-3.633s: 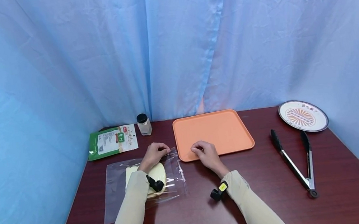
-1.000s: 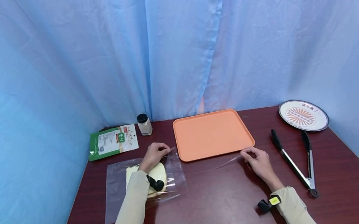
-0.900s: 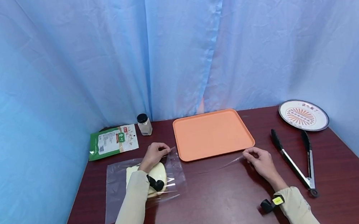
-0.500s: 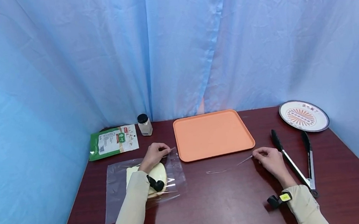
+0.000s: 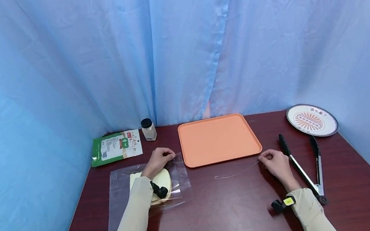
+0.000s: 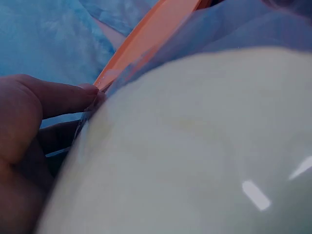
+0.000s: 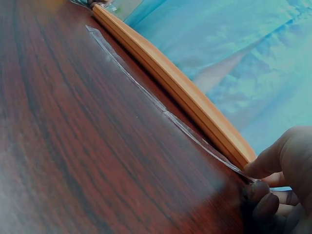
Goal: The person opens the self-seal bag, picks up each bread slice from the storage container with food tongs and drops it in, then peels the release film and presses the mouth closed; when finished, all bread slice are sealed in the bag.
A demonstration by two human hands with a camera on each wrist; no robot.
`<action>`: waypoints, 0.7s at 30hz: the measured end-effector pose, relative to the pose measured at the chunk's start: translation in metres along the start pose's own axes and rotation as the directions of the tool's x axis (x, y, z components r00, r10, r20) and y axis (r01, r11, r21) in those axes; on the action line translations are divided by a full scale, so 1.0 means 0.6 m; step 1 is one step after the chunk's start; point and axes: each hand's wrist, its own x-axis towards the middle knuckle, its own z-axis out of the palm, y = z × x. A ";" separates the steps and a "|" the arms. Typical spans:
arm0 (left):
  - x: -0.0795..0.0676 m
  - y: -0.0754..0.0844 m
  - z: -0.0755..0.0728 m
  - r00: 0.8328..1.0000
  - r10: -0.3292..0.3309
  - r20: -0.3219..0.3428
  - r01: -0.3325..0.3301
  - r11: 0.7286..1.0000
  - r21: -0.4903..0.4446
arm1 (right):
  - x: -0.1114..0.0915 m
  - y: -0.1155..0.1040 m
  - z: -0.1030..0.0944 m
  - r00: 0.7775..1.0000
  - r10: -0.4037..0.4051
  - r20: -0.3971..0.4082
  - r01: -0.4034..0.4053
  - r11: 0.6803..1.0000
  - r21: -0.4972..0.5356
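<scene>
My left hand [image 5: 159, 160] pinches the upper right corner of a clear plastic bag [image 5: 119, 196] lying flat on the table. Inside are pale yellow flat slices with rounded edges [image 5: 161, 178], partly covered by my wrist. The left wrist view shows thumb and finger on the bag's edge beside the large pale surface [image 6: 185, 146]. To the right, my right hand [image 5: 276, 164] pinches the end of a thin clear plastic strip [image 5: 234, 174]. That strip [image 7: 165, 113] trails left along the tray's front edge, apart from the bag.
An orange tray [image 5: 218, 138] lies at the back middle. Left of it are a black-capped jar [image 5: 149, 131] and a green-and-white packet [image 5: 116, 147]. Black-tipped tongs [image 5: 305, 172] lie spread right of my right hand, with a patterned plate [image 5: 312, 120] behind them. Blue curtains surround the table.
Since the first frame my right hand has moved right from the tray's front, drawing the strip with it. In the last half second it shifted slightly left. My left hand stays put.
</scene>
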 end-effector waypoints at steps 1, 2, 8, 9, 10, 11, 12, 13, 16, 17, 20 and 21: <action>-0.001 0.000 -0.002 1.000 0.005 -0.001 -0.005 1.000 0.003 | 0.000 -0.001 0.000 1.000 0.002 0.002 -0.002 1.000 0.005; -0.001 0.001 -0.004 1.000 0.017 -0.005 -0.017 1.000 0.009 | 0.000 -0.002 0.000 1.000 0.004 0.007 -0.004 1.000 0.010; -0.005 0.014 -0.026 0.995 0.091 -0.040 -0.088 0.993 0.077 | -0.002 -0.011 -0.006 0.998 0.030 0.054 -0.032 0.999 0.042; -0.006 0.017 -0.032 0.995 0.092 -0.044 -0.087 0.992 0.088 | -0.002 -0.013 -0.007 0.998 0.038 0.056 -0.041 0.998 0.047; -0.007 0.021 -0.038 0.994 0.095 -0.048 -0.090 0.991 0.102 | -0.004 -0.014 -0.009 0.998 0.045 0.051 -0.047 0.998 0.048; -0.009 0.025 -0.044 0.994 0.095 -0.051 -0.089 0.990 0.112 | -0.005 -0.015 -0.011 0.998 0.051 0.044 -0.053 0.998 0.045; -0.011 0.028 -0.051 0.995 0.090 -0.052 -0.084 0.990 0.117 | -0.006 -0.016 -0.012 0.998 0.056 0.034 -0.057 0.998 0.036; -0.014 0.031 -0.057 0.994 0.090 -0.054 -0.082 0.988 0.128 | -0.007 -0.016 -0.014 0.998 0.059 0.019 -0.060 0.998 0.024; -0.022 0.036 -0.076 0.995 0.087 -0.055 -0.078 0.986 0.144 | -0.010 -0.019 -0.017 0.998 0.047 -0.033 -0.048 0.999 -0.027; -0.024 0.035 -0.081 0.995 0.088 -0.053 -0.079 0.986 0.149 | -0.012 -0.021 -0.017 0.998 0.037 -0.047 -0.038 0.998 -0.041; -0.032 0.033 -0.092 0.995 0.084 -0.047 -0.075 0.982 0.172 | -0.017 -0.031 -0.017 0.997 -0.009 -0.079 0.004 0.997 -0.073; -0.035 0.031 -0.095 0.996 0.080 -0.044 -0.071 0.981 0.180 | -0.019 -0.036 -0.016 0.996 -0.028 -0.086 0.021 0.997 -0.081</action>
